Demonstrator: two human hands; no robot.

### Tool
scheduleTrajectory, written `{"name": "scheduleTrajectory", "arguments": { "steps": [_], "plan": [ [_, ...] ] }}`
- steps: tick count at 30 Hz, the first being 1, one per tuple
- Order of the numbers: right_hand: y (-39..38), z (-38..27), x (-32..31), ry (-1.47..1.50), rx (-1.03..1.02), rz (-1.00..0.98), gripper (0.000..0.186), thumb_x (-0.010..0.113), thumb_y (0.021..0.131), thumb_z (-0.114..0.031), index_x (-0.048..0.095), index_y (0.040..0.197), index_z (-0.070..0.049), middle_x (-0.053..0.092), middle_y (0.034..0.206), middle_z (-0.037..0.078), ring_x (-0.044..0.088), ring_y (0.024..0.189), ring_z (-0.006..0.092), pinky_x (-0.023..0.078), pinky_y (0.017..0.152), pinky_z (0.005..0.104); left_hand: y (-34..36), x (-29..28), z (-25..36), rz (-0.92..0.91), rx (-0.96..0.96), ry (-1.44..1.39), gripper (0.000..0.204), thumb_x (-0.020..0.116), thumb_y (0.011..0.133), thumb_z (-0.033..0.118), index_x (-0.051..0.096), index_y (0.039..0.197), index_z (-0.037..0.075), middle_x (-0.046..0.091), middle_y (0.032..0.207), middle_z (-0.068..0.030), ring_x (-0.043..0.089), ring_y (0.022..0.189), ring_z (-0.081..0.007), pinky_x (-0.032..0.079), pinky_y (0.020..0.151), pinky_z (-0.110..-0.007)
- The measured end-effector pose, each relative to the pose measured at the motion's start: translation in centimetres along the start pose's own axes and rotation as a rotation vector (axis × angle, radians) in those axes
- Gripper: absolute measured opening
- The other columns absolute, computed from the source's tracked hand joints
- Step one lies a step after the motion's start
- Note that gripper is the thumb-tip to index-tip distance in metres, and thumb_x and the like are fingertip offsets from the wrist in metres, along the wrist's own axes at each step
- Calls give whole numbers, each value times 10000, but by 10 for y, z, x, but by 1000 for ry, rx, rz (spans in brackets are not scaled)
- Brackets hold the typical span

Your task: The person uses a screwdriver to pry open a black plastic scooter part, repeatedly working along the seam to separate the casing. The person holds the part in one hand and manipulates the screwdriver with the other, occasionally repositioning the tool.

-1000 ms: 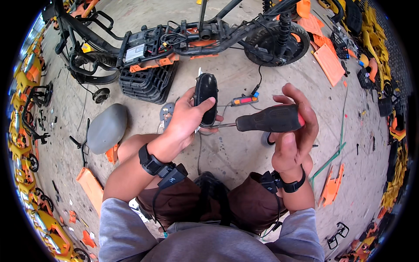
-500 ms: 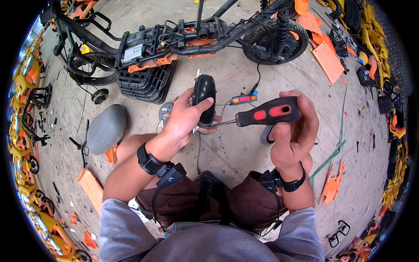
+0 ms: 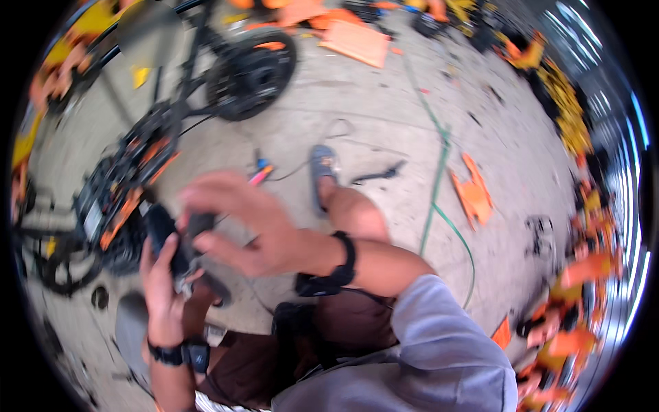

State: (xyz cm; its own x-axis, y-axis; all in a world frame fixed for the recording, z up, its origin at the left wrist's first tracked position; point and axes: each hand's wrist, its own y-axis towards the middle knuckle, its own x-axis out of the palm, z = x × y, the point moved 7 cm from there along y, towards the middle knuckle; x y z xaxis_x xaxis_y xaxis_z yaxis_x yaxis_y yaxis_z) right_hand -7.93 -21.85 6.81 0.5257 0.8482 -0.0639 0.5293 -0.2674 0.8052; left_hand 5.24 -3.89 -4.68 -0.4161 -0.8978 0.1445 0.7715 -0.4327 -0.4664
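My left hand [image 3: 162, 286] grips a black oblong part [image 3: 163, 232], with a small silvery piece at its lower end. My right hand [image 3: 248, 230] is beside and above it, its fingers curved around a dark object [image 3: 202, 224], apparently the screwdriver handle, mostly hidden and smeared by motion; its tip cannot be made out. Beyond my hands lies a small red-and-yellow light unit [image 3: 262, 174] on a cable. My foot in a grey clog [image 3: 322, 169] stands on the floor.
A stripped scooter frame [image 3: 152, 129] with wheels [image 3: 251, 72] is at the left. Orange panels [image 3: 353, 41] lie at the back and an orange part [image 3: 470, 192] at the right, near a green strap [image 3: 436, 175]. Piles of yellow and orange parts [image 3: 566, 295] line the edges.
The view has swung to the right, so the frame and floor items appear farther left. Both hands have shifted left in the picture, the screwdriver now mostly covered by my right hand.
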Motion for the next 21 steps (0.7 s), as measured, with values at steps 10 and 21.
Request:
{"name": "scheduleTrajectory", "arguments": {
  "steps": [10,21],
  "plan": [
    [-14,15,-7,-41,121,106,488,597,935,-158,448,1372,1,547,1232,198,596,1037,381,494,850,423,16,4,-21,60,-30,144,413,618,959,226,509,1343,121,658,1058,-75,710,795,-205,510,432,-259],
    [-38,67,-22,-63,385,492,502,678,925,-193,429,1346,-76,500,1139,83,527,942,179,461,838,325,33,-17,6,222,101,70,495,671,936,229,507,1398,166,617,1277,-66,670,1004,-228,537,811,-372]
  ]
}}
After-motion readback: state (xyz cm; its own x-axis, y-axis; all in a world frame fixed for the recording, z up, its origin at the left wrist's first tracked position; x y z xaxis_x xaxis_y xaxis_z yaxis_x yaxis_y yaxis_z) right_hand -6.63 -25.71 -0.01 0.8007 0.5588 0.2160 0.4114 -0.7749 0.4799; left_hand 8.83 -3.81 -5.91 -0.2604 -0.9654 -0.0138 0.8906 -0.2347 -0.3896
